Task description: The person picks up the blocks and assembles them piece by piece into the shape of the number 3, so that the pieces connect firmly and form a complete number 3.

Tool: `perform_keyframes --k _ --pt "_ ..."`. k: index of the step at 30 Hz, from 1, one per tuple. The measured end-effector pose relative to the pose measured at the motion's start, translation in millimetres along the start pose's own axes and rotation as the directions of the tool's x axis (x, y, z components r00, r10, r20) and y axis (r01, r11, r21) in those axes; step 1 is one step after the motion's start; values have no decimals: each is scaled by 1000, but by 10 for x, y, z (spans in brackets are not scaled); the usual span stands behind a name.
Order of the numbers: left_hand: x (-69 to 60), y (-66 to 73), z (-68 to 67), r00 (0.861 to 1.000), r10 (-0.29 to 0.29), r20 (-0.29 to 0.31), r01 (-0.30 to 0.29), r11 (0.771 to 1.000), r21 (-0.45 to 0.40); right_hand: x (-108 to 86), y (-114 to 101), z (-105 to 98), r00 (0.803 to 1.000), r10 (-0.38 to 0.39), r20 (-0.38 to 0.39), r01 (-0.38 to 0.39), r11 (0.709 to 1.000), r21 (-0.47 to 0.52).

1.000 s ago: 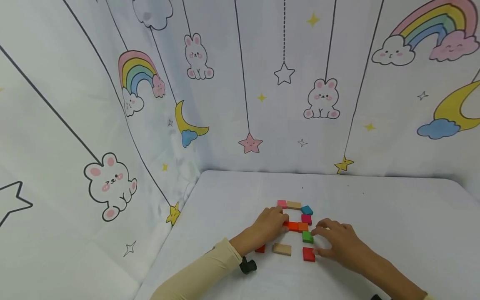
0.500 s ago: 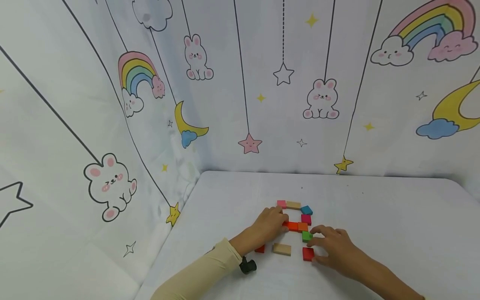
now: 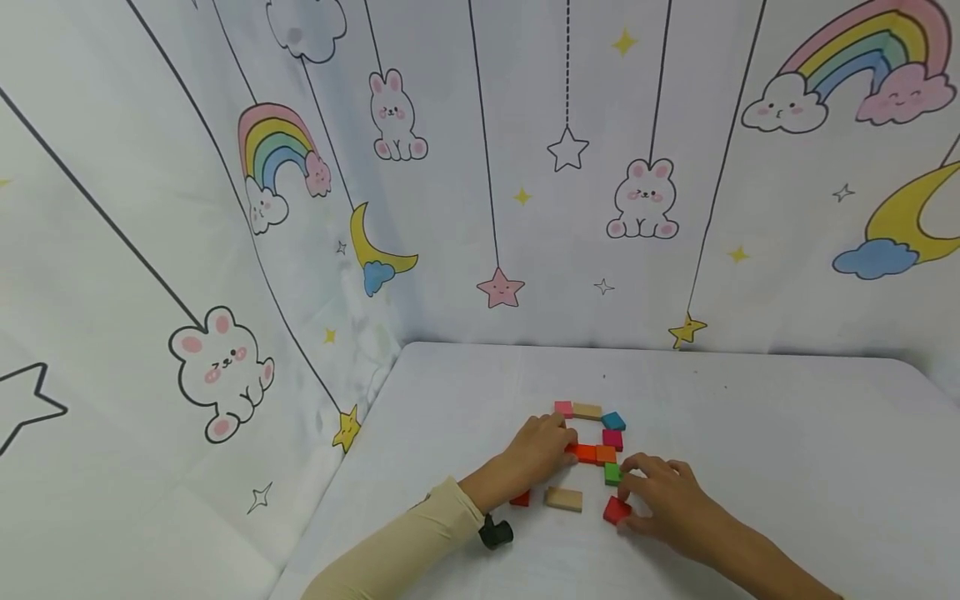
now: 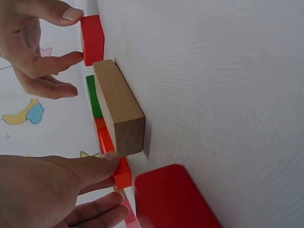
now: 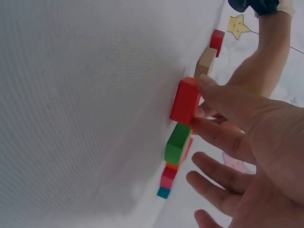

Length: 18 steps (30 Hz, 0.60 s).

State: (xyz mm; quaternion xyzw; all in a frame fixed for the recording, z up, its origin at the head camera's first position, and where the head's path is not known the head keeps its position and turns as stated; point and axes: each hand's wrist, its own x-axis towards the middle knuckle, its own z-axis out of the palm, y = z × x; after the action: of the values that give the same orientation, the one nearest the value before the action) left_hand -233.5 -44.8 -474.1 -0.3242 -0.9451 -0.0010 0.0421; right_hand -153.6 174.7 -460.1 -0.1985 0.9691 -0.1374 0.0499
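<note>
As the head view shows, the red block (image 3: pixel 617 510) lies askew on the worktop (image 3: pixel 450 400), at the fingertips of the nearer right hand (image 3: pixel 670 500), on the person's side of the green block (image 3: pixel 612 474). To the left, the left hand (image 3: pixel 536 448) pinches the end of an orange block (image 3: pixel 582 453). I count ten blocks: two red, two wooden (image 3: pixel 564 499), two orange, one green, one blue (image 3: pixel 613 421), one pink (image 3: pixel 563 407) and one crimson (image 3: pixel 612 439); more may be hidden. From the left wrist, the right thumb and forefinger pinch the red block at opposite ends. From the right wrist, its longer visible side runs between these two, while the other fingers are spread.
</note>
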Motion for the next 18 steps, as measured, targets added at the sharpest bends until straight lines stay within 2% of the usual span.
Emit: perform_keyframes --k 10,18 --pt "3 -5 25 1000 2 1 -2 1000 3 -26 22 -34 998 -68 7 67 997 23" --pt "-6 0 5 1000 -1 1 1 1000 -1 -33 16 -37 999 -30 15 30 1000 8"
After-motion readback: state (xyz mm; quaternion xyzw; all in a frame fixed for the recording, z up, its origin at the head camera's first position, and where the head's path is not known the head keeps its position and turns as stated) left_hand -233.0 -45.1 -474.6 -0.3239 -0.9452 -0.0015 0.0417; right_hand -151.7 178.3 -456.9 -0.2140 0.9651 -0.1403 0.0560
